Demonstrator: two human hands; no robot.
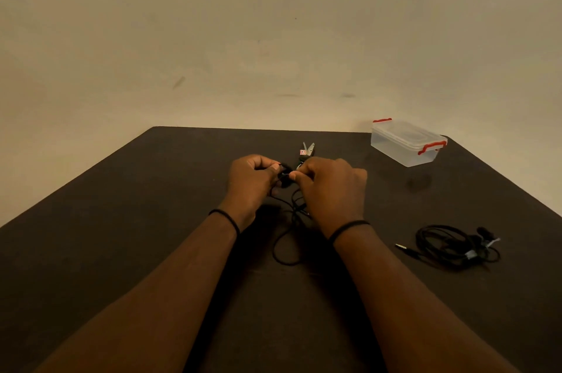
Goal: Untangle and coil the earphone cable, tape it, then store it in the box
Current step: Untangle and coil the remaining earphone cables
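Above a dark desk [121, 220], the left hand [251, 181] and right hand [331, 190] meet, fingers curled, both pinching a black earphone cable [284, 238] whose loop trails onto the desk between the forearms. A clear box [406, 143] sits far right; scissors [307, 150] lie just beyond the hands.
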